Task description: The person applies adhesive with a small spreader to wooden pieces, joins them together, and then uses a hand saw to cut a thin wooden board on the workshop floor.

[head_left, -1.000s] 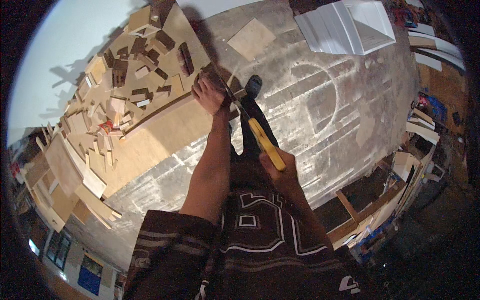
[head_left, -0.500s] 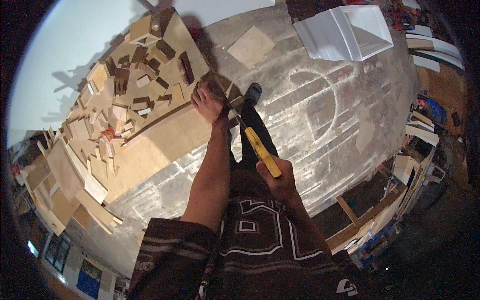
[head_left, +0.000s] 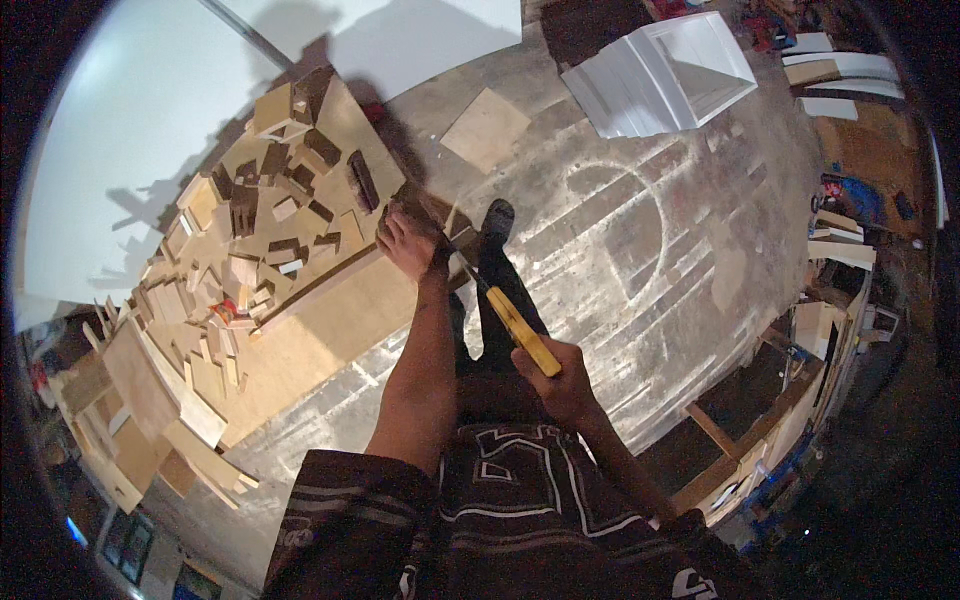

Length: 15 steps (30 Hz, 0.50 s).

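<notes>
My left hand point(head_left: 408, 240) rests at the near right corner of the plywood table point(head_left: 320, 309), its fingers bent over a shadowed brown piece of wood point(head_left: 409, 197). In my right hand point(head_left: 566, 384) is the yellow handle of a handsaw point(head_left: 521, 330), with the fingers wrapped round it. From the handle the thin dark blade slants up and left toward the table corner, beside my left wrist. Shadow hides the blade's far end, so I cannot tell whether it touches the wood.
Small wood blocks and offcuts point(head_left: 285, 208) cover the table, with a dark brush point(head_left: 361, 182) near its right edge. A white box-like cabinet point(head_left: 650, 80) and a flat board point(head_left: 486, 130) lie on the concrete floor. Wooden framing point(head_left: 745, 430) stands at the right.
The view has shifted, so the table and both hands appear lower. Both hands keep their holds, and the saw stays at nearly the same place beside the left hand.
</notes>
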Each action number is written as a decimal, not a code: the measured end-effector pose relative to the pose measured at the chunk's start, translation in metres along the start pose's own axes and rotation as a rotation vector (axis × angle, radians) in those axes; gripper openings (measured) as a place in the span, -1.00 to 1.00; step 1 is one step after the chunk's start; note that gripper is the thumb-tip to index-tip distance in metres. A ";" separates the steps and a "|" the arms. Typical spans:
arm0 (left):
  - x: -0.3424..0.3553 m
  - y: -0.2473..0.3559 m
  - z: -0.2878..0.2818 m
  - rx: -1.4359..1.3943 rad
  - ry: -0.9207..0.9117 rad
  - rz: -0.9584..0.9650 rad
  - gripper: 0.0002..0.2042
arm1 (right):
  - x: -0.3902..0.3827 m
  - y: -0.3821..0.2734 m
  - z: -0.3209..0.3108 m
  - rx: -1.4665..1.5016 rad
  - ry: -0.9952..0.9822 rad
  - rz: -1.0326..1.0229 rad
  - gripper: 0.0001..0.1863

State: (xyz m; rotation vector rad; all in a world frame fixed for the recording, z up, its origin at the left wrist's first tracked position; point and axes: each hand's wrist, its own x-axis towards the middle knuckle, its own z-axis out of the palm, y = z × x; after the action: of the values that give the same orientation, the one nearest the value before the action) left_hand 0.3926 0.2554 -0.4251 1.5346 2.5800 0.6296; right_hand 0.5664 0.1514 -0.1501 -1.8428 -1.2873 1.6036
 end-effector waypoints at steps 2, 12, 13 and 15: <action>0.000 -0.002 0.001 0.035 -0.016 0.021 -0.46 | -0.015 -0.004 -0.005 0.004 0.022 -0.018 -0.71; -0.002 -0.015 0.012 0.093 0.020 0.020 -0.48 | -0.018 0.005 0.004 0.001 0.010 -0.045 -0.74; -0.004 -0.012 0.011 0.100 -0.012 0.001 -0.48 | -0.014 0.007 0.003 0.028 0.010 -0.016 -0.73; 0.000 0.000 0.005 0.012 0.011 0.017 -0.48 | 0.003 0.014 0.005 -0.031 0.027 0.003 -0.71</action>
State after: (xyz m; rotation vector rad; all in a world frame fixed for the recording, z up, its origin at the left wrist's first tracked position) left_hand 0.3940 0.2567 -0.4302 1.5630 2.5865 0.6271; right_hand 0.5672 0.1450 -0.1641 -1.8796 -1.3051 1.5637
